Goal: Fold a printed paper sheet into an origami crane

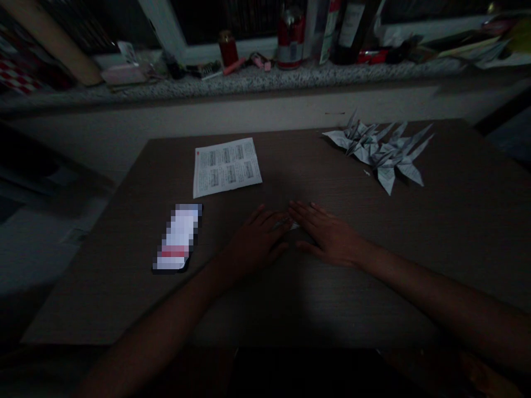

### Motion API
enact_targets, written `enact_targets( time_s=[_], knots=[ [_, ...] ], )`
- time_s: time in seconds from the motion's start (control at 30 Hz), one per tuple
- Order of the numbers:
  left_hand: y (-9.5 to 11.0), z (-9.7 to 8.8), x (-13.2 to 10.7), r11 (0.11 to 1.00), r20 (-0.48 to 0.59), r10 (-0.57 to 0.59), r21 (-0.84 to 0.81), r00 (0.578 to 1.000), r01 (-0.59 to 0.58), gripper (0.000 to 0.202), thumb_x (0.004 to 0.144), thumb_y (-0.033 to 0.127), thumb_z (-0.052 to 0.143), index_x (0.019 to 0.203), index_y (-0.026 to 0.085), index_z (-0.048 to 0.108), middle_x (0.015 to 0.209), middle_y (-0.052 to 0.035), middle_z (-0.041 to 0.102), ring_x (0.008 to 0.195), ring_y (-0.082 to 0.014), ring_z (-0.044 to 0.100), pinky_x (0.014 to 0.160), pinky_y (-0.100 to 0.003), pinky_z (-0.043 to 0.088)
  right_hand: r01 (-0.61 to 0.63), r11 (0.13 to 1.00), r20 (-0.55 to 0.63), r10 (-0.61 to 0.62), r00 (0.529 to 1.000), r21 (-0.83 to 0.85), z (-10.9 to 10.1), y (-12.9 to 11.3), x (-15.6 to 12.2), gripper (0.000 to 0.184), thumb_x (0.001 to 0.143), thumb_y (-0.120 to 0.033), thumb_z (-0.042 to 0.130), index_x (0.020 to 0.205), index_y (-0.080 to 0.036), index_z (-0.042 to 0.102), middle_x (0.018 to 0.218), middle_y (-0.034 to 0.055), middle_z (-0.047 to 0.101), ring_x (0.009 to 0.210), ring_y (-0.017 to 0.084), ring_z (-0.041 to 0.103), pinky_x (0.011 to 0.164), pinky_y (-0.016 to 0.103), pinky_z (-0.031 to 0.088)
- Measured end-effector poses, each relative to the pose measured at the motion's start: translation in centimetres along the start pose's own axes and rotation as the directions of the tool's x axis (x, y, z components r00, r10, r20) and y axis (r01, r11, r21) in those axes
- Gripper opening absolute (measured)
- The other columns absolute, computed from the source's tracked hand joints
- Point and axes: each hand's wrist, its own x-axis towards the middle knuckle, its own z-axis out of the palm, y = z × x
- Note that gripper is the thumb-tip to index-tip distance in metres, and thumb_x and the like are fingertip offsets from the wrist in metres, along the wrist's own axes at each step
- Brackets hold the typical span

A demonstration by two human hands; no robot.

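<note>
My left hand [258,239] and my right hand [328,234] lie flat side by side on the dark wooden table [124,276], fingers stretched forward. Between and under them a small piece of folded paper [290,224] shows only as a pale sliver; most of it is hidden by the hands. Both hands press down on it. A printed paper sheet [226,166] lies flat beyond my left hand. Several folded paper cranes [381,149] sit in a heap at the far right of the table.
A phone with a lit, blurred screen [178,237] lies left of my left hand. Behind the table runs a speckled stone ledge [257,83] holding a red can [290,38], a small red jar [228,48], bottles and clutter. The room is dim.
</note>
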Motion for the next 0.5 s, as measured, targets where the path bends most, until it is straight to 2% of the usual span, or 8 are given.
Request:
enact_targets(
  time_s=[0.13, 0.33, 0.5],
  knots=[
    [-0.1, -0.1, 0.0, 1.0, 0.007, -0.008, -0.007, 1.0, 0.008, 0.051, 0.105, 0.044, 0.054, 0.151, 0.021, 0.052, 0.155, -0.0114, 0.053, 0.147, -0.0282, 0.045, 0.13, -0.053, 0.019, -0.014, 1.0, 0.008, 0.014, 1.0, 0.006, -0.1, 0.0, 0.1, 0.078, 0.104, -0.056, 0.046, 0.165, -0.011, 0.025, 0.169, 0.0193, 0.027, 0.158, 0.029, 0.025, 0.127, 0.055, 0.026],
    [-0.3, -0.9, -0.5, 0.999, 0.056, 0.036, -0.041, 0.998, -0.034, 0.049, 0.107, 0.045, 0.051, 0.154, 0.03, 0.047, 0.161, -0.009, 0.048, 0.149, -0.025, 0.044, 0.13, -0.059, 0.005, -0.012, 1.0, 0.002, 0.012, 1.0, 0.005, 0.0, -0.1, 0.0, 0.079, 0.104, -0.056, 0.047, 0.165, -0.011, 0.026, 0.17, 0.0199, 0.025, 0.158, 0.031, 0.025, 0.128, 0.056, 0.026],
    [0.0, -1.1, -0.5, 0.999, 0.074, 0.01, -0.033, 0.997, -0.007, 0.047, 0.106, 0.044, 0.053, 0.151, 0.03, 0.051, 0.16, -0.0098, 0.048, 0.149, -0.0266, 0.044, 0.129, -0.061, 0.008, 0.002, 1.0, -0.011, -0.002, 1.0, -0.012, 0.1, 0.0, -0.1, 0.08, 0.104, -0.056, 0.047, 0.165, -0.011, 0.023, 0.17, 0.0201, 0.025, 0.158, 0.031, 0.024, 0.127, 0.056, 0.026]
  ],
)
